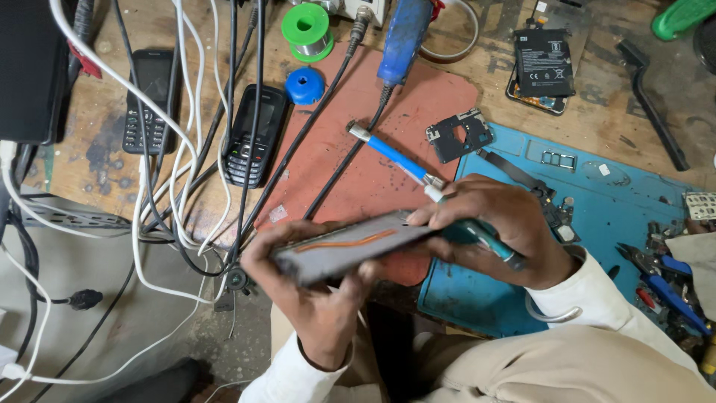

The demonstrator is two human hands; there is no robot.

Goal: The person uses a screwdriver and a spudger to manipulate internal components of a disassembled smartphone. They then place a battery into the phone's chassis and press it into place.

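My left hand (313, 295) grips an opened smartphone body (339, 245), held edge-on and tilted, with an orange strip along its inside. My right hand (496, 224) rests on the phone's right end and holds a teal-handled tool (485, 237); its tip is hidden between the fingers and the phone. Both hands hover over the near edge of a red-brown mat (418, 104). A blue-handled tool (395, 157) with metal ends lies on that mat just beyond my right hand.
Two keypad phones (250, 134) (149, 101) lie left among white and black cables. A solder spool (307, 30), blue cap (304, 86), and blue hot-air handle (403, 37) sit at the back. A blue mat (619, 201) holds a phone frame part (459, 136), small parts and pliers (664, 280). Battery (543, 63) behind.
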